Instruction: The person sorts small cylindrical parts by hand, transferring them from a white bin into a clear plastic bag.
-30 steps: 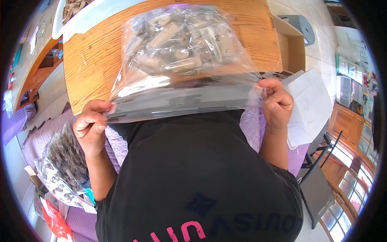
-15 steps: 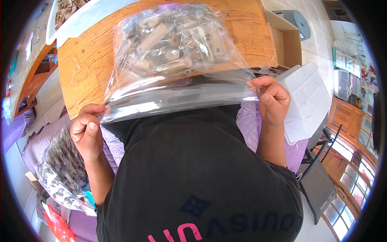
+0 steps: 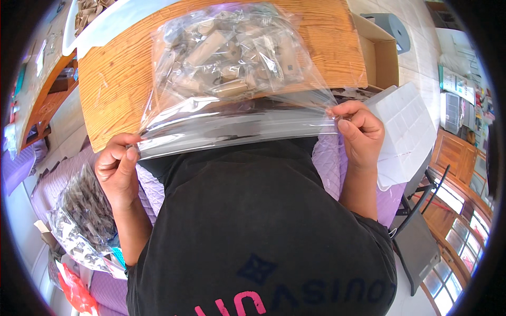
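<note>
A large clear plastic bag (image 3: 226, 125) lies on the wooden table, its near end stretched flat over the table's front edge toward my body. Inside it are several beige-brown pieces (image 3: 210, 48), some in small clear packets; their exact kind I cannot make out. My left hand (image 3: 119, 167) pinches the bag's near left corner between thumb and fingers. At the opposite near corner my right hand (image 3: 361, 132) does the same, so the edge between them is taut. Whether that edge is sealed I cannot tell.
The wooden table (image 3: 113, 87) carries a white tray (image 3: 118, 20) at far left. An open cardboard box (image 3: 383, 58) and a white compartment tray (image 3: 405, 131) stand to the right. Left of me, a clear bag of dark pieces (image 3: 87, 205) rests on purple quilted fabric (image 3: 60, 192).
Both hands keep their pinch on the bag's corners. The view has shifted slightly, and the left thumb sits a little higher against the fingers.
</note>
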A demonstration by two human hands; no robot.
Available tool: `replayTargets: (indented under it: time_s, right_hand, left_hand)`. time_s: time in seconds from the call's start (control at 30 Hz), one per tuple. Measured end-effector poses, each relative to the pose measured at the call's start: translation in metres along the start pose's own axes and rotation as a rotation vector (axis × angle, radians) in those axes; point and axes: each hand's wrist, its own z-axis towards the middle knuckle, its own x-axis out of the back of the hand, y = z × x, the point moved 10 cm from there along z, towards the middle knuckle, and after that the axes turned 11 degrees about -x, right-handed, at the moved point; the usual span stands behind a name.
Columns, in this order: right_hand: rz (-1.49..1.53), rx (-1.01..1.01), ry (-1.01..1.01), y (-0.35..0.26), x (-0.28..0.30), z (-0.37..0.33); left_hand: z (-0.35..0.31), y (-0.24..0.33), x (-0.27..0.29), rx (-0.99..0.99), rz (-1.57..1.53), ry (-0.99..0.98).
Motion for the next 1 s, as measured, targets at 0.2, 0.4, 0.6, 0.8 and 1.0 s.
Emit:
replayTargets:
  time_s: [0.2, 0.4, 0.6, 0.8, 1.0]
  right_hand:
    - [-0.168, -0.031, 0.041, -0.003, -0.004, 0.000]
    - [-0.270, -0.120, 0.114, 0.002, -0.008, -0.002]
    - [-0.147, -0.183, 0.117, 0.013, -0.006, -0.004]
    - [-0.013, -0.287, 0.152, 0.023, 0.002, -0.007]
    - [0.020, -0.451, -0.001, 0.048, 0.001, -0.010]
  left_hand:
    - [-0.002, -0.003, -0.002, 0.003, 0.033, 0.018]
    - [-0.005, -0.004, -0.009, 0.032, 0.047, 0.037]
    - [-0.007, -0.002, -0.007, 0.108, 0.002, 0.122]
    - [-0.011, -0.014, -0.008, 0.162, -0.096, 0.092]
    - [-0.019, -0.026, -0.013, 0.338, -0.134, 0.032]
